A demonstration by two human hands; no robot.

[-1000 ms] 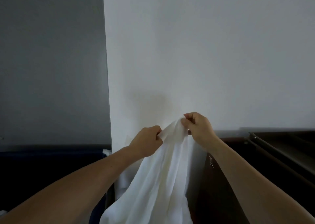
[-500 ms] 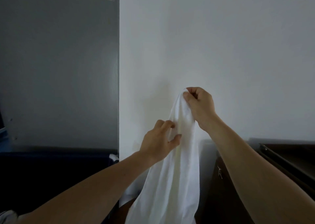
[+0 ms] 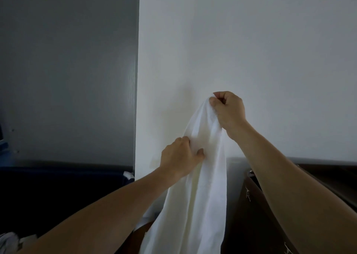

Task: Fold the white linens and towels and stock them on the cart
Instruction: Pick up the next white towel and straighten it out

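A thin white linen (image 3: 195, 192) hangs in long folds in front of a white wall, its lower end running out of the bottom of the view. My right hand (image 3: 229, 111) grips its top corner, fingers curled tight, held high. My left hand (image 3: 180, 155) is lower and to the left, pinching the cloth's left edge between thumb and fingers. The cart is a dark brown frame (image 3: 328, 178) at the lower right, partly hidden by my right arm.
A white wall (image 3: 251, 50) stands close ahead, with a grey panel (image 3: 67, 76) to its left. A dark blue bin edge (image 3: 63, 174) lies at lower left, with a scrap of white cloth (image 3: 128, 175) at its corner.
My right hand has lifted the linen's corner higher. My left hand let go of the top, slid down the left edge and now pinches it lower.
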